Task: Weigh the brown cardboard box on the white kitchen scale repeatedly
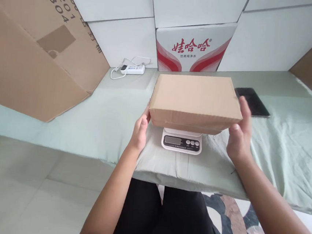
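Both hands, left hand (pixel 140 130) and right hand (pixel 240 134), grip the cardboard box (pixel 194 100) by its ends over the kitchen scale (pixel 181 141). Best keep it level and centred (display unobstructed).

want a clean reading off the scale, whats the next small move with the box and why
Probably let go with both hands. The left hand and right hand press the ends of the cardboard box, which sits over the scale; any hand pressure would likely skew the reading.
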`<state>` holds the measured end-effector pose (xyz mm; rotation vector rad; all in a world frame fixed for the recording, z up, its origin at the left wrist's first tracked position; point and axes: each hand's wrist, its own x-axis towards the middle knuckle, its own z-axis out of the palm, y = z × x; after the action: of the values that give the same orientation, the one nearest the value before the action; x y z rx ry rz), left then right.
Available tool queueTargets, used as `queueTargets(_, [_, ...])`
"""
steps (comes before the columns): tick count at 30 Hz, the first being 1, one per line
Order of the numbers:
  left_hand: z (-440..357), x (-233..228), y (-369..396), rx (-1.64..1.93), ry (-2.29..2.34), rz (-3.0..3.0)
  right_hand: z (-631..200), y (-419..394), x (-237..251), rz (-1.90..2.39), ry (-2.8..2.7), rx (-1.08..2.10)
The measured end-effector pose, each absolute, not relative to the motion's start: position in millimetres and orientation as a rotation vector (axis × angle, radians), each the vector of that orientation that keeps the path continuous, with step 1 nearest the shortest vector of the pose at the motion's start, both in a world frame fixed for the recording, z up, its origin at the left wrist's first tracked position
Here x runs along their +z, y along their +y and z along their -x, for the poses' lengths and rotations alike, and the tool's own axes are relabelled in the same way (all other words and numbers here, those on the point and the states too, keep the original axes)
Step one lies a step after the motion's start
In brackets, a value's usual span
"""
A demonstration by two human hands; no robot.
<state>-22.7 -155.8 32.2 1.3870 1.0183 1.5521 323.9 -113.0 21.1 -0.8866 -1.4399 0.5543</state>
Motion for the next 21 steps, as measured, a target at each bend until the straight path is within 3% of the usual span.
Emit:
queueTargets(6, [62, 32, -150, 1.774, 1.184, -1.229, -349, -106, 30, 0.915, -1.09, 0.576])
queueTargets(21, [56, 35, -154, 1.715, 1.112, -1.185, -333, -113, 37, 0.896, -1.09, 0.701])
